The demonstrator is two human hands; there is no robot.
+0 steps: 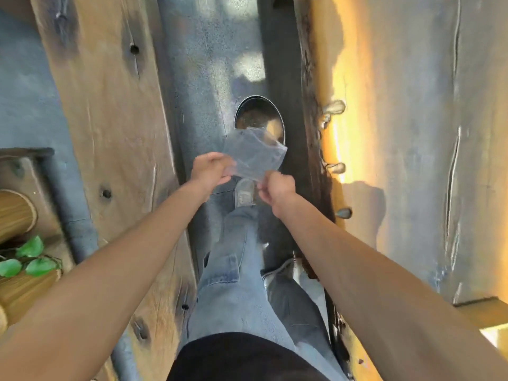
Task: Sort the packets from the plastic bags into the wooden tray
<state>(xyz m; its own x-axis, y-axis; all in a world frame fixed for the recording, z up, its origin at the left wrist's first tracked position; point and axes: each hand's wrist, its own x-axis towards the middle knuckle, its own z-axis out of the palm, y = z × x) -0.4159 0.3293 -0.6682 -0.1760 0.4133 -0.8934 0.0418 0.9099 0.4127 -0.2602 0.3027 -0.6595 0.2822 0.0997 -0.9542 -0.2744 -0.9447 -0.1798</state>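
A clear, empty-looking plastic bag (pixel 254 152) hangs in the air in front of me. My left hand (pixel 211 169) pinches its lower left edge, and my right hand (pixel 276 189) pinches its lower right corner. The bag sits just above a round metal bin (pixel 259 116) on the floor, partly covering the bin's opening. No packets and no wooden tray show in this view.
I stand in a narrow grey floor gap between a long wooden bench (pixel 110 133) on the left and a wide wooden tabletop (pixel 412 133) on the right. My jeans and shoe (pixel 244 192) are below the hands. Bamboo holders with green leaves (pixel 27 257) stand far left.
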